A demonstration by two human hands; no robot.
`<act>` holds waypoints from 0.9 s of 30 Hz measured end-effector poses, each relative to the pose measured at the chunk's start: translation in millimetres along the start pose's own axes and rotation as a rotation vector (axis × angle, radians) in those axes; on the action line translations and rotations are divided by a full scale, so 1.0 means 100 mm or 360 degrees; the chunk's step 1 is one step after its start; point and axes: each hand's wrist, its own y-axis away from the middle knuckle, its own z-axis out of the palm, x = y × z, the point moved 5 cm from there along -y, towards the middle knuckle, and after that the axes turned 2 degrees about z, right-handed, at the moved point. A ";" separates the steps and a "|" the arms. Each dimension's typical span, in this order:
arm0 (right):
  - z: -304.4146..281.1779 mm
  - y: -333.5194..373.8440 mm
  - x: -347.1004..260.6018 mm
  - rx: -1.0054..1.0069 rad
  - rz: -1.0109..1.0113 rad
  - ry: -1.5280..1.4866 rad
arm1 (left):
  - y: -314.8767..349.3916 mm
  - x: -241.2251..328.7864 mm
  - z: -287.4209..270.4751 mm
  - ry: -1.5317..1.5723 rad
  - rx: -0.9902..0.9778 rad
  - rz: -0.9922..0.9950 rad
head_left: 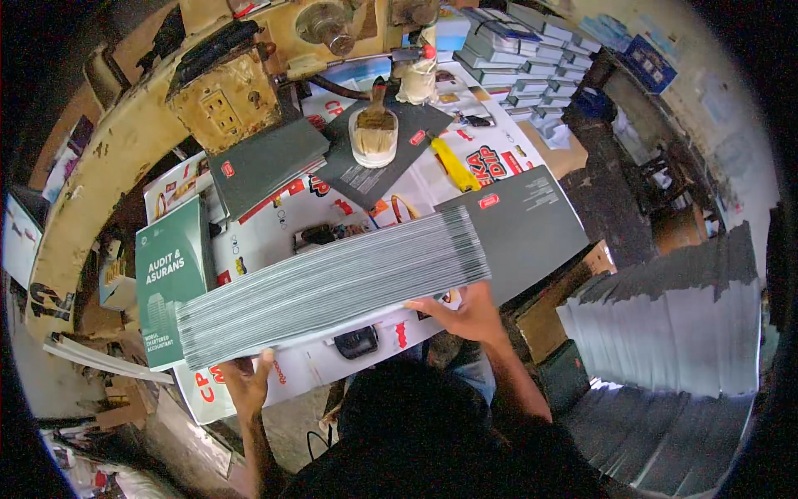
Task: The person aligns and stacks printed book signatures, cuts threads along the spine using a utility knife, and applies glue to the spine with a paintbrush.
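Observation:
A long, thick stack of printed sheets lies between my two hands at the table's near side, its many grey-and-white layered edges facing up. My left hand grips its lower left end, with the thumb on the near side and the fingers hidden underneath. My right hand holds the lower right end, thumb along the near edge. Left of the stack is a green book cover. A dark grey cover sheet lies flat beyond my right hand.
A white cup with a paintbrush stands at the back beside a yellow cutter knife. Dark covers lie at back left, under a worn machine. Tall paper stacks stand at right; bundled books sit behind.

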 end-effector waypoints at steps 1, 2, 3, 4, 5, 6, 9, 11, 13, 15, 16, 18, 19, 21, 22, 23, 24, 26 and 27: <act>0.00 -0.02 -0.05 -0.0002 -0.0004 0.0000 | -0.01 0.04 0.01 0.0036 -0.0042 0.0102; -0.02 -0.04 -0.17 0.0060 -0.0099 0.0130 | -0.02 -0.02 -0.01 0.0037 -0.0038 0.0108; -0.01 -0.06 -0.27 0.0120 -0.0197 0.0256 | -0.01 -0.18 -0.10 -0.0422 0.0085 0.0021; -0.01 -0.07 -0.23 0.0133 -0.0208 0.0259 | -0.05 -0.36 -0.13 -0.0641 0.0142 -0.0001; -0.03 -0.12 -0.06 0.0204 -0.0162 0.0421 | -0.13 -0.59 -0.11 -0.0859 0.0171 -0.0046; -0.02 -0.16 -0.06 0.0264 -0.0134 0.0576 | -0.21 -0.60 -0.02 -0.0416 0.0227 0.0020; -0.02 -0.31 -0.16 0.0312 -0.0110 0.0373 | -0.27 -0.48 -0.05 -0.0086 0.0451 0.0385; -0.06 -0.35 -0.31 0.0272 -0.0152 0.0303 | -0.31 -0.27 0.00 -0.0069 0.0353 0.0291; -0.03 -0.30 -0.40 0.0216 -0.0151 0.0215 | -0.29 0.05 0.00 -0.0002 0.0337 0.0252; -0.03 -0.29 -0.45 0.0195 -0.0141 0.0284 | -0.25 0.12 0.02 -0.0047 0.0121 0.0473; -0.02 -0.29 -0.38 0.0193 -0.0143 0.0283 | -0.24 0.12 0.05 -0.0059 0.0047 0.0548; -0.01 -0.29 -0.21 0.0288 -0.0228 0.0301 | -0.21 -0.07 0.17 -0.0248 0.0207 0.0599; -0.02 -0.30 -0.20 0.0285 -0.0230 0.0300 | -0.17 -0.11 0.16 -0.0302 0.0244 0.0605; -0.03 -0.33 -0.15 0.0151 -0.0092 0.0252 | -0.16 -0.18 0.18 -0.0121 0.0278 0.0532; -0.03 -0.34 -0.17 0.0145 -0.0087 0.0246 | -0.16 -0.21 0.18 0.0099 0.0264 0.0437; -0.04 -0.33 -0.20 0.0174 -0.0117 0.0311 | -0.12 -0.33 0.12 0.0199 0.0253 0.0378; -0.08 -0.26 -0.22 0.0204 -0.0131 0.0378 | -0.05 -0.41 0.06 0.0304 0.0241 0.0317; -0.22 -0.09 0.15 0.0211 -0.0338 0.0663 | 0.04 -0.96 -0.20 0.0349 0.0162 0.0062; -0.20 -0.04 0.14 0.0212 -0.0560 0.0958 | 0.05 -1.18 -0.26 0.0358 0.0137 -0.0025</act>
